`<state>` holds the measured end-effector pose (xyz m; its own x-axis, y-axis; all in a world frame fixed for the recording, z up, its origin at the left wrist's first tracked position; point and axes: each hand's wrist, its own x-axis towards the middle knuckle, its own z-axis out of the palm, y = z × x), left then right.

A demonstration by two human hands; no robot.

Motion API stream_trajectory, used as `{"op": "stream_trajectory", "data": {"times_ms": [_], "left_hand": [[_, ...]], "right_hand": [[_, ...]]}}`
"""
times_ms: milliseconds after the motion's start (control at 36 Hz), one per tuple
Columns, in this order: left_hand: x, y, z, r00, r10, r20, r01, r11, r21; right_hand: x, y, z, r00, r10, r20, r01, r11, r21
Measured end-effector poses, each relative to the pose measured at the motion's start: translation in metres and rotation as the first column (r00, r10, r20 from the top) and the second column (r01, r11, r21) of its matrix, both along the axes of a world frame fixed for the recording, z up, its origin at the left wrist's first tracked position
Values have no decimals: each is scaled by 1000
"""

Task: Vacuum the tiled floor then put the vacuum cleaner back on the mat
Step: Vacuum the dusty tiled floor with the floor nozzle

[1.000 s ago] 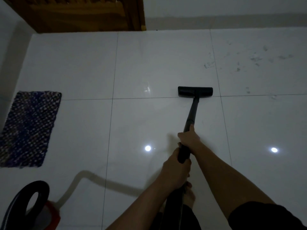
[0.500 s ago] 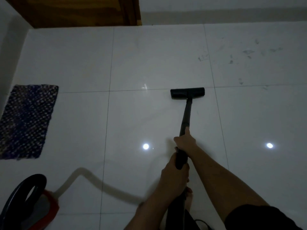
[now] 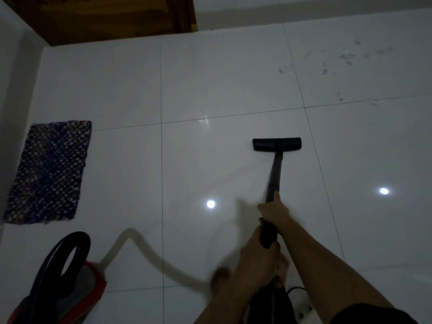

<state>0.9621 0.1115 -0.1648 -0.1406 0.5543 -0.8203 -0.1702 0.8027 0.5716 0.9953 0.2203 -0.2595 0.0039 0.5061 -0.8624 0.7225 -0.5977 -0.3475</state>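
Note:
Both hands hold the black vacuum wand [image 3: 275, 171]. My right hand [image 3: 274, 210] grips it higher up the tube, and my left hand [image 3: 256, 256] grips the lower handle end near my body. The flat black floor head [image 3: 276, 144] rests on the white tiled floor [image 3: 210, 78] ahead of me. A grey hose [image 3: 145, 249] curves left to the red and grey vacuum body [image 3: 70, 293] with a black loop handle at the bottom left. A dark blue patterned mat [image 3: 48, 171] lies at the left by the wall.
Scattered dirt specks [image 3: 346, 57] mark the tiles at the far right. A brown wooden door [image 3: 112, 15] stands at the top left. My bare feet [image 3: 221, 277] stand on the tile beside the hose. A white power strip with a black cord [image 3: 304, 309] lies near my right leg.
The floor head has come back toward me, off the tile joint and onto the nearer tile. The view has shifted, so the mat and vacuum body sit further into frame.

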Motion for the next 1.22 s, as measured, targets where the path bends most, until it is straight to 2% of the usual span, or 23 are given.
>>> {"op": "stream_trajectory", "data": {"times_ms": [167,361,444,500,611,750,861,944,1083,1222], "left_hand": [[8,-23,1,999,35,14,-35,999,-27],[17,-42,7,988,-23,-150,14,998,-65],[21,-54,17,983,-9,-184,-5,997,-78],[26,-68,22,976,57,-210,-71,996,-59],[40,-96,26,966,166,-199,-174,984,-24],[48,-118,36,973,203,-110,-210,976,-55],[47,-136,33,976,169,-136,-189,970,-153],[47,-164,27,979,163,-125,-184,968,-172],[71,-223,-29,962,186,-199,-241,920,-307],[32,-231,3,976,137,-167,-182,940,-289]], "right_hand": [[6,-23,-2,1000,25,4,-25,1000,-14],[8,-45,-2,995,95,-31,-97,994,-46],[10,-57,-3,984,175,-30,-176,983,-54],[12,-68,-2,976,215,-28,-217,975,-58],[18,-89,1,952,305,-31,-307,950,-60],[21,-119,4,938,342,-50,-345,936,-68],[20,-149,5,929,366,-59,-370,926,-79],[15,-174,7,924,377,-68,-382,920,-92],[6,-215,10,911,402,-87,-409,908,-94],[-7,-244,11,902,420,-104,-429,897,-105]]}}
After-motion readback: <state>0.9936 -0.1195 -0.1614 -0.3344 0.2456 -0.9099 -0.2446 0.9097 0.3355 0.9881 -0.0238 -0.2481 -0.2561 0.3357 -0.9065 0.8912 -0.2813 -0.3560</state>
